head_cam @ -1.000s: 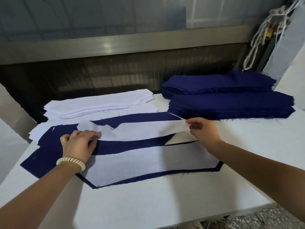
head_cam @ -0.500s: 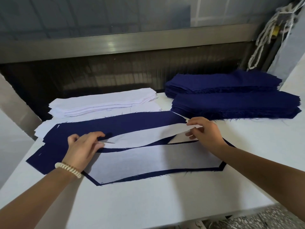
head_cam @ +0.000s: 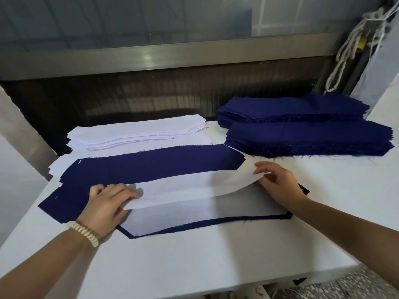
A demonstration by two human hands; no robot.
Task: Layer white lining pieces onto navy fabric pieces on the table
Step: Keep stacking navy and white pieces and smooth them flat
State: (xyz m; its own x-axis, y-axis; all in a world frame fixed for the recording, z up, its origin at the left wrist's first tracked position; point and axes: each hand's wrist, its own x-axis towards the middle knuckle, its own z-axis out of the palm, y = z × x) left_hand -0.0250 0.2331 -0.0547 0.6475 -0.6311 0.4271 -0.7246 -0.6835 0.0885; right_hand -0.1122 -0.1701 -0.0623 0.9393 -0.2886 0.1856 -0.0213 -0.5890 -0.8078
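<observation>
Your left hand (head_cam: pixel 108 203) and right hand (head_cam: pixel 278 180) each pinch one end of the white lining strip (head_cam: pixel 190 188) over the navy piece (head_cam: pixel 151 167) mid-frame, with bare table (head_cam: pixel 216 260) below.

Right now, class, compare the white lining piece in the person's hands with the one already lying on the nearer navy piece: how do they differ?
The held lining piece, gripped at its ends by the left hand and right hand, bows; the laid lining piece lies flat. The held one overlaps the far navy piece, unaligned; the laid one sits inside the nearer navy piece's border. Both are long and white.
</observation>
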